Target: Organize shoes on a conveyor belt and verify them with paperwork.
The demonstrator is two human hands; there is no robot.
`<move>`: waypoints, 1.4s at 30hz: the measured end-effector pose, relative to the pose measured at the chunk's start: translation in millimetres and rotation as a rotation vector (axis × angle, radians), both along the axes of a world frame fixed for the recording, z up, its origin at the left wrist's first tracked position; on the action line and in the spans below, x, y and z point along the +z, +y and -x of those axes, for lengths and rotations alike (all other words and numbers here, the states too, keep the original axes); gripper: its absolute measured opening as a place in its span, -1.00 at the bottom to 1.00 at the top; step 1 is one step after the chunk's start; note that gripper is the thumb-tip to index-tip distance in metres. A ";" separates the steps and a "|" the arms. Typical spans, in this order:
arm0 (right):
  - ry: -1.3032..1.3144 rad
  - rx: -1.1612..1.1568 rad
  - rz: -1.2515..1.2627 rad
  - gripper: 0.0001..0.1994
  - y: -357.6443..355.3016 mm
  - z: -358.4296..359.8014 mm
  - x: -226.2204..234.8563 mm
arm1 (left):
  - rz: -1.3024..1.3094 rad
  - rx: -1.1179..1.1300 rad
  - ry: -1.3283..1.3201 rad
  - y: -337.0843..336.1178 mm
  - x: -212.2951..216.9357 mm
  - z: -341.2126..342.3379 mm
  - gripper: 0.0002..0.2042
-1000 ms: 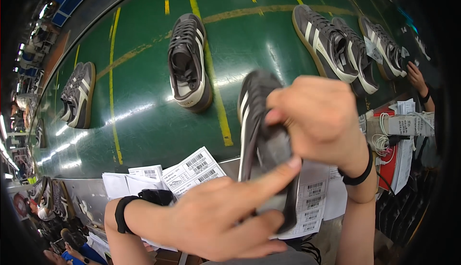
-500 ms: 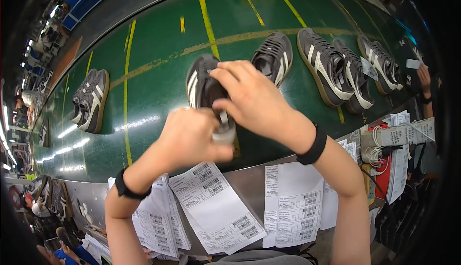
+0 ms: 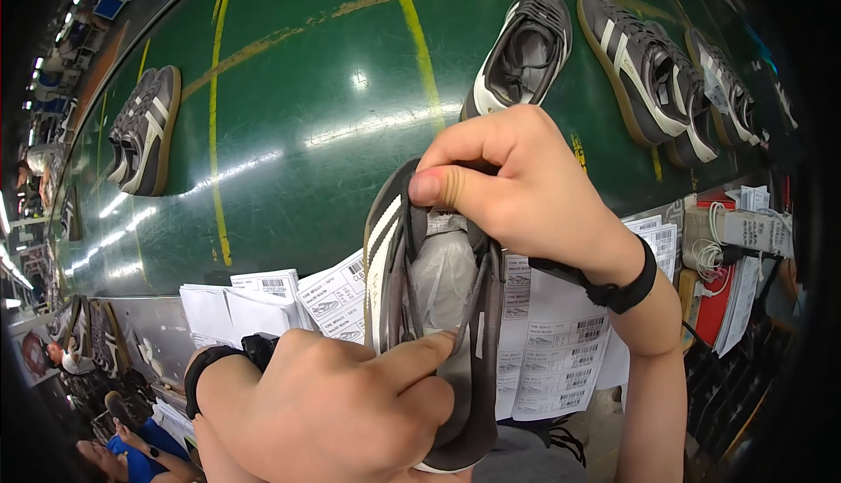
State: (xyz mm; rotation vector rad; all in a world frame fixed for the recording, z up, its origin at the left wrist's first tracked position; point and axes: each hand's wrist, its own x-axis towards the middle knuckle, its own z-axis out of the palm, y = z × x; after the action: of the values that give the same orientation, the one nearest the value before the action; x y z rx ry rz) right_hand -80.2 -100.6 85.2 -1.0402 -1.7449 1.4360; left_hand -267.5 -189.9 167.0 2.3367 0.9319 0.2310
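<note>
Now holds closer in a dark-grey, white-striped, suede-like shoe [image 3: 484, 343], pinched in the right hand [image 3: 521, 183], exposing its inside [image 3: 445, 277] to a half-curled left hand [image 3: 342, 408] of unclear grip.

The left forearm [image 3: 217, 448] is lying at the lower left, and the left hand [image 3: 342, 404] is resting low in the frame, back upward, its index finger [image 3: 425, 354] pointing toward the centre. The right forearm [image 3: 653, 395] is standing upright at the lower right; the right hand [image 3: 521, 190] is bending leftward near the centre, thumb [image 3: 434, 187] and forefinger pinching.
</note>
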 end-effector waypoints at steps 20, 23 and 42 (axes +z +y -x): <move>-0.806 -0.491 -0.046 -0.80 -224.8 -166.2 1.2 | -0.012 -0.347 0.374 -22.1 -47.8 -75.8 -0.44; -0.866 -0.422 -0.169 -0.72 -219.2 -154.2 -12.5 | -0.167 -0.332 0.257 -40.9 -85.0 -110.7 -0.33; -0.942 -0.315 -0.665 -0.83 -217.7 -140.3 -55.8 | -0.349 -0.236 0.090 -63.3 -145.2 -137.3 -0.30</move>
State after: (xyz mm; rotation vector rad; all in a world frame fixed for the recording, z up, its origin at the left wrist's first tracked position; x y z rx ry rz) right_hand 60.2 -318.3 29.4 -1.6085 -2.2763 0.0586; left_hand -130.2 -253.2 21.8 2.7735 0.6899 0.2052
